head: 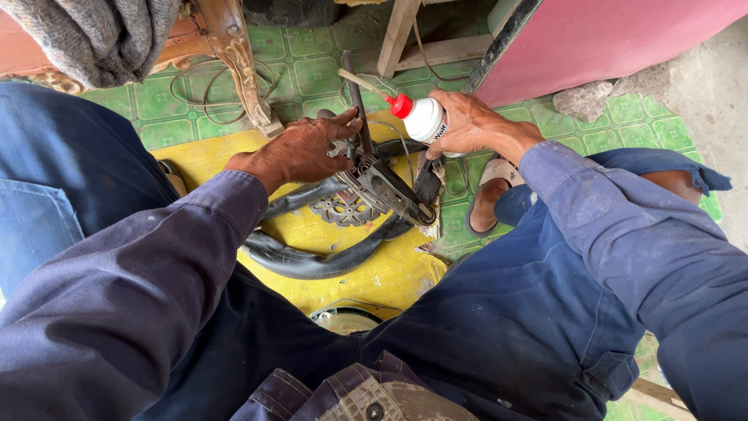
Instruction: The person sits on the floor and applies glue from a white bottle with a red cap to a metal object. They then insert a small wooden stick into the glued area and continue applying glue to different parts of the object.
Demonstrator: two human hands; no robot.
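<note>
Entry: glue bottle over clamped rubber tube, yellow board on the tiled floor.

I log the right hand wrapped round a white squeeze bottle with a red nozzle, tipped toward a metal clamp; the left hand presses flat on the clamp's upper end, fingers spread, holding nothing else. The black rubber tube loops under the clamp on the yellow board. Risks, as I judge them: a hard squeeze floods the patch or runs onto the left fingers; if the left hand's pressure eases, the tube could slip. Hidden: the nozzle tip's landing spot, the clamp's jaws, the tube's far loop under the sleeve.
</note>
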